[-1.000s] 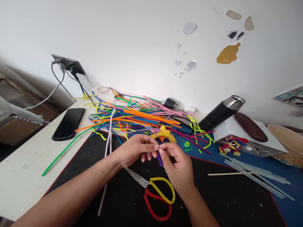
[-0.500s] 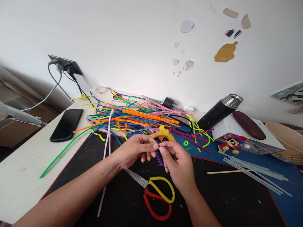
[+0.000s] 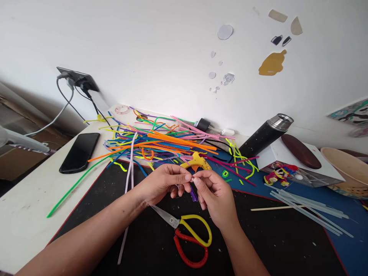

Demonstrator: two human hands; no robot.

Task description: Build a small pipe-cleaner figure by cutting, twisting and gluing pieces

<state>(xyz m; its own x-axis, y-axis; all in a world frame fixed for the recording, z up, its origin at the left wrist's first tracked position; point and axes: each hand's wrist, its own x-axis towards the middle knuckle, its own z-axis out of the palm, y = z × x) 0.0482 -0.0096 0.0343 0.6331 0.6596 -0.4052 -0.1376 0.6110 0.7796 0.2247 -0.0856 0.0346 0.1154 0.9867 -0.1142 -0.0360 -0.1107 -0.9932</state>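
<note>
My left hand [image 3: 164, 186] and my right hand [image 3: 216, 195] meet over a black mat [image 3: 138, 245], fingertips pinched together on a short purple pipe cleaner [image 3: 193, 194] that hangs down between them. Just beyond the fingers lies a yellow glue gun [image 3: 197, 161]. Below my hands, scissors [image 3: 188, 233] with yellow and red handles rest on the mat. A heap of colourful pipe cleaners [image 3: 161, 142] spreads across the table behind.
A black phone [image 3: 79, 152] lies on the white table [image 3: 25, 207] at left, near cables and a wall socket [image 3: 77, 78]. A black flask [image 3: 266, 135], a white box [image 3: 299, 165], clear glue sticks [image 3: 310, 212] and a thin wooden stick [image 3: 273, 209] sit at right on a blue mat [image 3: 350, 245].
Both hands stay pinched together on the purple piece; my right fingers have shifted slightly. The view has drifted a little.
</note>
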